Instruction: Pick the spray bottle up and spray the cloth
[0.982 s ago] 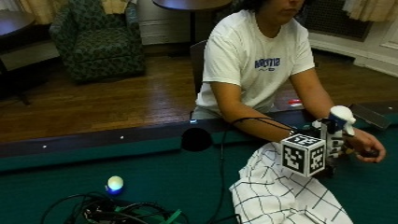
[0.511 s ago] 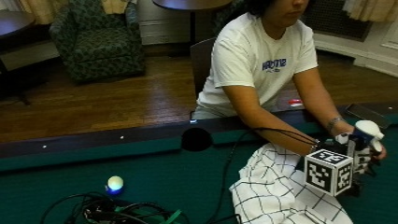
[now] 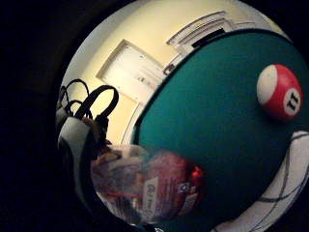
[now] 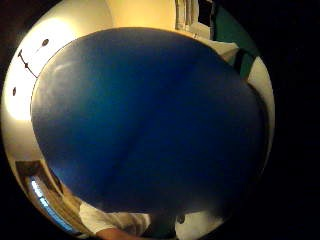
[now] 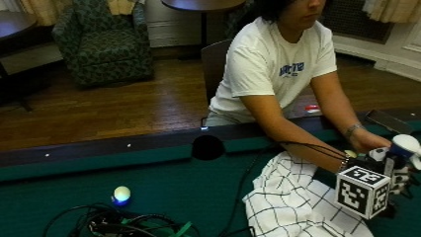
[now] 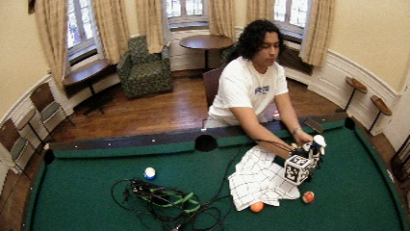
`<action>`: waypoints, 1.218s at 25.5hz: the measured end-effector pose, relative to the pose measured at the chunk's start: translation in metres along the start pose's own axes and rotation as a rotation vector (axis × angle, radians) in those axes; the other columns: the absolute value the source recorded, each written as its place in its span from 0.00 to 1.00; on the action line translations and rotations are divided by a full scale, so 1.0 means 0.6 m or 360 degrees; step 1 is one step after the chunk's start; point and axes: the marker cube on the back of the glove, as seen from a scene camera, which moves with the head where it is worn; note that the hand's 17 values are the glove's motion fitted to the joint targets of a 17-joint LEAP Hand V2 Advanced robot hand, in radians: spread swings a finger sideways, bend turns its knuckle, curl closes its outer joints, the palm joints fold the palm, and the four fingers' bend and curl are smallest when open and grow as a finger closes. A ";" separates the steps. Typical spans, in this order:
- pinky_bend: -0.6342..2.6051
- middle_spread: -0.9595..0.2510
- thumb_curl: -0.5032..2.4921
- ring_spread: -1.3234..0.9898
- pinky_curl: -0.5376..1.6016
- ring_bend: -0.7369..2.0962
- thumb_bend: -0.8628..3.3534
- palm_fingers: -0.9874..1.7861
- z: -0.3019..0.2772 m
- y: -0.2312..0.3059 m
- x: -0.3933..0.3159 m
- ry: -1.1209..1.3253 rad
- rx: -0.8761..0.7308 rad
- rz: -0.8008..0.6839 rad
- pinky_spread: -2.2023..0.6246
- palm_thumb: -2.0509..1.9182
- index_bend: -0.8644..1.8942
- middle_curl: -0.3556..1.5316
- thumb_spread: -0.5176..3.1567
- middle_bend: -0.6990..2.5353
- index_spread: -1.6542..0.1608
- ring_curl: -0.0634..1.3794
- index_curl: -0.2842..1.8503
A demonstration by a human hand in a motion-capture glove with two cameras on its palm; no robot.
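Right hand (image 5: 395, 170), black-gloved: forearm stretched forward and down from the seated person's shoulder, elbow bent only a little, wrist held just above the table surface; fingers curled round the spray bottle (image 5: 402, 150), whose white head stands up above the grip. Left hand (image 5: 367, 143), bare: arm reaching forward alongside, wrist wearing a band, the hand set just behind the grip and close against it, finger pose not readable. Both forearms converge toward the grip, the person's torso leaning slightly forward over them.
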 end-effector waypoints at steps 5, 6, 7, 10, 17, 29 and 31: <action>0.33 0.61 0.44 0.48 0.44 0.49 0.19 0.84 0.002 0.010 0.004 0.0023 -0.0021 0.0062 0.67 0.74 0.40 0.46 0.22 0.40 0.74 0.36 0.43; 0.33 0.62 0.44 0.48 0.44 0.49 0.19 0.83 0.001 0.011 0.004 0.0029 -0.0030 0.0073 0.68 0.74 0.39 0.46 0.22 0.40 0.74 0.36 0.42; 0.33 0.62 0.44 0.48 0.44 0.48 0.19 0.83 0.000 0.013 0.004 0.0034 -0.0041 0.0084 0.68 0.74 0.39 0.46 0.23 0.40 0.74 0.36 0.42; 0.31 0.62 0.44 0.49 0.43 0.48 0.20 0.79 -0.007 0.017 0.004 0.0041 -0.0082 0.0127 0.70 0.74 0.36 0.46 0.25 0.40 0.74 0.35 0.41; 0.28 0.63 0.39 0.49 0.42 0.44 0.18 0.68 -0.031 0.041 0.007 0.0155 -0.0205 0.0209 0.76 0.69 0.37 0.43 0.33 0.35 0.73 0.33 0.39; 0.28 0.63 0.34 0.49 0.42 0.39 0.19 0.56 -0.132 0.159 -0.035 0.0584 -0.0448 0.0172 0.82 0.65 0.35 0.39 0.37 0.29 0.70 0.28 0.33; 0.28 0.63 0.34 0.49 0.42 0.38 0.19 0.56 -0.152 0.187 -0.050 0.0701 -0.0503 0.0183 0.83 0.65 0.35 0.38 0.38 0.28 0.69 0.28 0.32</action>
